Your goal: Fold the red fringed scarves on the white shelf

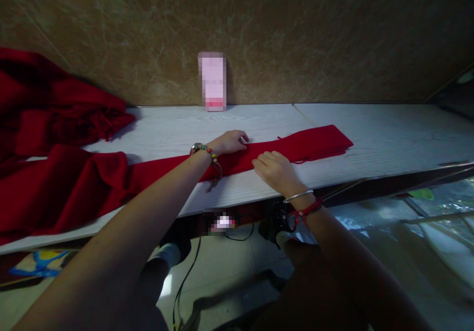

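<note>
A long red scarf [318, 141], folded into a narrow, layered strip, lies along the white wood-grain counter [392, 133]. My left hand [233, 142] has its fingers curled at the far edge of the strip. On the near edge, a little further right, my right hand [273, 169] is closed with bent fingers against the cloth; its fingertips are partly hidden. The flat folded end sits to the right of both hands. Toward the left the strip widens into loose, rumpled red cloth [85, 183].
A heap of red fabric with fringe [59, 104] fills the counter's back left. A pink phone-shaped object [214, 82], blurred out, leans on the brown marbled wall [296, 35]. Below the counter's front edge are a black cable [187, 276] and clear plastic sheeting [418, 252] at right.
</note>
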The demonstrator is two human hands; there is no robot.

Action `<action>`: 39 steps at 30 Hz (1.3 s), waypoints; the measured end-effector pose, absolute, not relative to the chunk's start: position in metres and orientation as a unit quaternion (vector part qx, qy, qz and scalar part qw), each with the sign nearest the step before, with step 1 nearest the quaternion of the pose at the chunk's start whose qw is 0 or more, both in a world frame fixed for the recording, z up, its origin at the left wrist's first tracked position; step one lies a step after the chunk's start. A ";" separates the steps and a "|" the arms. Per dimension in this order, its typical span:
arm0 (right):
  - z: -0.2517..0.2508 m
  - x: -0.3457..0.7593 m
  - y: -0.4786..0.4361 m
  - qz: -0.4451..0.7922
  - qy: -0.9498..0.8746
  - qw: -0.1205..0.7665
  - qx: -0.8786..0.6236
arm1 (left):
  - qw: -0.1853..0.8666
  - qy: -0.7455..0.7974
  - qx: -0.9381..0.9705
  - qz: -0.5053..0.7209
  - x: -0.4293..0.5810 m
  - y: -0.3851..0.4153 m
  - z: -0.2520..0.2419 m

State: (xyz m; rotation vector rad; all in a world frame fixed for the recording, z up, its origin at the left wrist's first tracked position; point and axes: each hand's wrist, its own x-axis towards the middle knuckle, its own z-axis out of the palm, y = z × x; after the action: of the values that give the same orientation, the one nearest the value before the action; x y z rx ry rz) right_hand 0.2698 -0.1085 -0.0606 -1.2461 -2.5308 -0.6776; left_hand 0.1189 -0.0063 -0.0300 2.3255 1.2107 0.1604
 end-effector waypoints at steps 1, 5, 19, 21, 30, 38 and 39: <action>-0.061 0.270 -0.109 -0.232 -0.866 0.122 -0.426 | 0.257 0.447 0.855 0.062 0.119 -0.006 -0.031; -0.063 0.270 -0.109 -0.232 -0.866 0.122 -0.427 | 0.260 0.454 0.850 0.064 0.120 -0.006 -0.032; -0.060 0.268 -0.112 -0.241 -0.869 0.116 -0.415 | 0.263 0.462 0.844 0.073 0.116 -0.005 -0.032; -0.060 0.268 -0.112 -0.252 -0.867 0.119 -0.412 | 0.268 0.459 0.844 0.071 0.115 -0.004 -0.032; -0.062 0.266 -0.110 -0.258 -0.868 0.124 -0.406 | 0.284 0.466 0.835 0.072 0.113 -0.001 -0.032; -0.064 0.265 -0.111 -0.307 -0.859 0.152 -0.381 | 0.349 0.460 0.807 0.124 0.112 0.005 -0.039; -0.063 0.265 -0.111 -0.310 -0.857 0.157 -0.381 | 0.369 0.460 0.796 0.134 0.111 0.005 -0.038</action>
State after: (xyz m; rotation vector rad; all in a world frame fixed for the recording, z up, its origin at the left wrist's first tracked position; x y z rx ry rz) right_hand 0.2645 -0.1112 -0.0632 -1.0899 -2.4525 -0.8885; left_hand 0.1114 0.0047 -0.0380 2.0428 1.1815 0.3445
